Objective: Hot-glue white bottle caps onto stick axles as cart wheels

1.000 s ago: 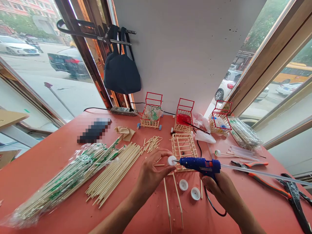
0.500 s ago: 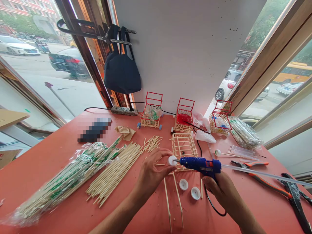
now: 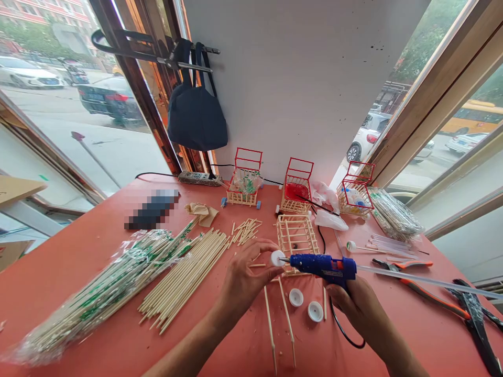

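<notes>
Between thumb and fingers, my left hand (image 3: 248, 272) pinches a white bottle cap (image 3: 277, 258). My right hand (image 3: 359, 306) is wrapped round the handle of a blue hot glue gun (image 3: 324, 266), its nozzle tip at the middle of the cap. A clear glue stick (image 3: 416, 279) sticks out of the gun's back. Behind the gun stands a wooden stick frame (image 3: 297, 235), partly hidden by it. Below lie two more white caps, one nearer the frame (image 3: 296, 297) and one nearer me (image 3: 315, 311). Two thin wooden sticks (image 3: 269, 330) lie beside them.
Wooden sticks (image 3: 184, 283) and a plastic-wrapped bundle (image 3: 106, 293) lie left. Three small carts with red handles line the back, one holding a red dish (image 3: 296, 191). Pliers (image 3: 428, 296) lie right. The gun's black cord (image 3: 346, 335) loops near my right wrist.
</notes>
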The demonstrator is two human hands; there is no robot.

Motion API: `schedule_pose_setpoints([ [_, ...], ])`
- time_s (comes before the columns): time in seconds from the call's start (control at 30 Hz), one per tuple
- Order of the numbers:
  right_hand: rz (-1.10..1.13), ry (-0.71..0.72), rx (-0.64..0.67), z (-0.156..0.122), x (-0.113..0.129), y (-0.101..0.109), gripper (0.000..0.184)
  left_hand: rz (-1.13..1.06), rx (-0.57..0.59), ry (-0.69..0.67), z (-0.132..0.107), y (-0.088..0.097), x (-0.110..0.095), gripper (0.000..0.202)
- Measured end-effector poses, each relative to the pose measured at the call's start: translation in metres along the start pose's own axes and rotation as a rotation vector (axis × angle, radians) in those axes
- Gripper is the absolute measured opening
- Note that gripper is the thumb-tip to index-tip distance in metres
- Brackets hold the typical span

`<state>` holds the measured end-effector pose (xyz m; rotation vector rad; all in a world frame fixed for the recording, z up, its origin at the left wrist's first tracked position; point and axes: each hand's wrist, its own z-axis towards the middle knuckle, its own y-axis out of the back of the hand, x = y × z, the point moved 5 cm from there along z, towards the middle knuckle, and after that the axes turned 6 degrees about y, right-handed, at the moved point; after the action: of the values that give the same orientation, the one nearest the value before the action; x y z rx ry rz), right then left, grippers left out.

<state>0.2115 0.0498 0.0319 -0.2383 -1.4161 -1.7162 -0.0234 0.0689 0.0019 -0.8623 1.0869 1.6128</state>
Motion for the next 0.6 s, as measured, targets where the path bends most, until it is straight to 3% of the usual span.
schedule_pose_setpoints([
  [0.6,-0.1,0.034,-0.043,0.0006,-0.0005,0.0041,0.054,0.007,-0.018,-0.023,0.0006,0.0013,-0.0014,0.02],
])
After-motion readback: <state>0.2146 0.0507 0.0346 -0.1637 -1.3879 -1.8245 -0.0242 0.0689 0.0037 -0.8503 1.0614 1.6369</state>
